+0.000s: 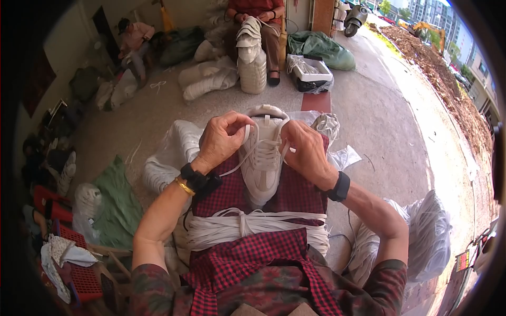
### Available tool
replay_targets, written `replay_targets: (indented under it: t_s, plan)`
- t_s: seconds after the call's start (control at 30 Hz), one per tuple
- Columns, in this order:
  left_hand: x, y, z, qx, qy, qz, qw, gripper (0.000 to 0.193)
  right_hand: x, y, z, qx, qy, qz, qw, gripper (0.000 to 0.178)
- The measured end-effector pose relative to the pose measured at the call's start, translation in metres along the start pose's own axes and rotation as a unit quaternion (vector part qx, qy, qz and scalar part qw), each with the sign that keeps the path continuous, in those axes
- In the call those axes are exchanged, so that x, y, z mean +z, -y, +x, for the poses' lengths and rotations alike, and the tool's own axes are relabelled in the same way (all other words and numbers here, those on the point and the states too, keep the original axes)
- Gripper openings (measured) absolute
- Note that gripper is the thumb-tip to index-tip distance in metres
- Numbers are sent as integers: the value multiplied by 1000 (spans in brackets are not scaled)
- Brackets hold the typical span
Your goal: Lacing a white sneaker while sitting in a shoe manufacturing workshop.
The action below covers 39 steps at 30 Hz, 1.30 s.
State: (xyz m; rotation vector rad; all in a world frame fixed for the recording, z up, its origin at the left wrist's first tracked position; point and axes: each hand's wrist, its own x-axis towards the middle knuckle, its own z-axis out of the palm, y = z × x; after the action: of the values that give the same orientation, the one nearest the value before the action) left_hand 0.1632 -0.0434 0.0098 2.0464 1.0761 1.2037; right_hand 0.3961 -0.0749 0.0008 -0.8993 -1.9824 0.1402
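Note:
A white sneaker (263, 152) rests on my lap over a red-and-black checked apron (311, 195), its toe toward me and its opening away. White lace crosses its front in several rows. At the shoe's upper left, my left hand (224, 138) pinches one part of the shoelace (246, 135) between thumb and finger. My right hand (307, 150) is closed at the shoe's right side, with another length of the lace at its fingertips. Across my lap, nearer to me, lies a tied bundle of white laces (253, 225).
Plastic-wrapped stacks of white shoes stand to my left (171, 152) and right (429, 231). Ahead, a person (258, 21) sits handling shoes beside an open box (311, 73). Another person (134, 42) sits at the far left. A green cloth (118, 203) and red baskets (79, 263) lie left.

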Motion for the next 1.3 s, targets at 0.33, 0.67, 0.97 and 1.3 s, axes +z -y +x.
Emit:
replay_targets:
  t_s: [0.33,0.67,0.97,1.3]
  plan:
    - [-2,7,-11,-23,-17,-58,998,11,-14,0,13,64,91,5,994,30]
    - [4,0,-21,-8,-36,-32,999,8,-27,-11,32,-31,183,-1,983,25]
    - [14,-19,-18,51,-56,126,989,11,-30,-12,35,-64,195,-18,979,25]
    - [-13,-25,13,166,126,229,951,30,-41,2,53,-94,170,-36,980,18]
